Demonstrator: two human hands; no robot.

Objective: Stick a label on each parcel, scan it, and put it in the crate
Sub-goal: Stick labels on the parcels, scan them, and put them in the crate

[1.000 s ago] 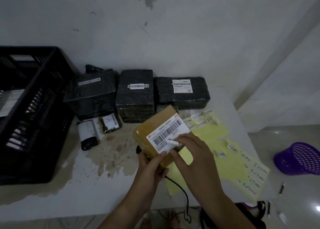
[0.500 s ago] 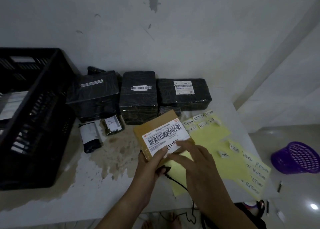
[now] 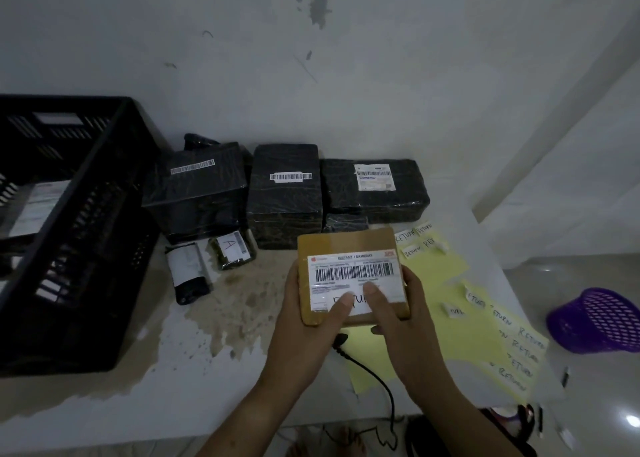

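The RETURN label [image 3: 360, 310], pinched a second ago, now lies on our brown parcel [image 3: 346, 245]; left hand [image 3: 304, 325] and right hand [image 3: 401, 321] both grip it, thumbs pressing, right of the crate [image 3: 86, 193]. We judge scanning comes next.

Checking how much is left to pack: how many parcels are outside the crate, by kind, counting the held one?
Big black parcels: 3
Small black parcel, half hidden: 1
Small packets beside the crate: 2
Brown parcel in the hands: 1
Total: 7
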